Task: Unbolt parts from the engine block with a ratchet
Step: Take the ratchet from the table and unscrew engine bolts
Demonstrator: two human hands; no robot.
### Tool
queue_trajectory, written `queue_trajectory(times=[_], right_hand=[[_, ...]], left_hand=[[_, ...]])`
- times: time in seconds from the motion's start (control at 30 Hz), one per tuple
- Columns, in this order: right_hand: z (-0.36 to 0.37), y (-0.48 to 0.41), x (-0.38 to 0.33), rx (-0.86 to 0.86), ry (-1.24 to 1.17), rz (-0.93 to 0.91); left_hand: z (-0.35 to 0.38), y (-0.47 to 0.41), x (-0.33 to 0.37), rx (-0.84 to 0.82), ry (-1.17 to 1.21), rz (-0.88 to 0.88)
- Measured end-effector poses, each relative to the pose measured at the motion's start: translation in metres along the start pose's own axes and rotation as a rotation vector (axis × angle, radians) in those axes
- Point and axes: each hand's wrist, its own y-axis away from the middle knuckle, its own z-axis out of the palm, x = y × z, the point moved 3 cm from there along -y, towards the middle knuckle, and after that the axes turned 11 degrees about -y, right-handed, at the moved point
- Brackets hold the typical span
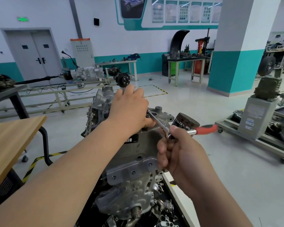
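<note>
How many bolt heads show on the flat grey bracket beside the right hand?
3 bolt heads along the bracket: one near its left end, one mid-way, one at the right end by the right hand, which may hide others.

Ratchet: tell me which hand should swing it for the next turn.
Right. The right hand grips the ratchet at its head, red handle free to swing; the left hand rests on the engine block at the far end of the extension.
</note>
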Motion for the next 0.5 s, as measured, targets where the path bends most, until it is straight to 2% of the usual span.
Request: queue_trajectory(times=[0.1,0.23,0.4,0.5], right_hand=[[-0.004,-0.002,-0.010,0.044,0.328,-0.094],[-0.002,-0.003,-0.022,0.076,0.599,-0.170],[0.001,-0.001,-0.028,0.163,1.100,-0.403],[-0.001,-0.002,-0.022,0.146,1.152,-0.471]], left_hand=[[0.001,0.000,0.000,0.002,0.000,-0.004],[0.002,-0.001,0.001,0.008,-0.006,-0.006],[0.001,-0.001,0.000,0.016,-0.015,-0.015],[0.002,0.000,0.001,0.019,-0.016,-0.043]])
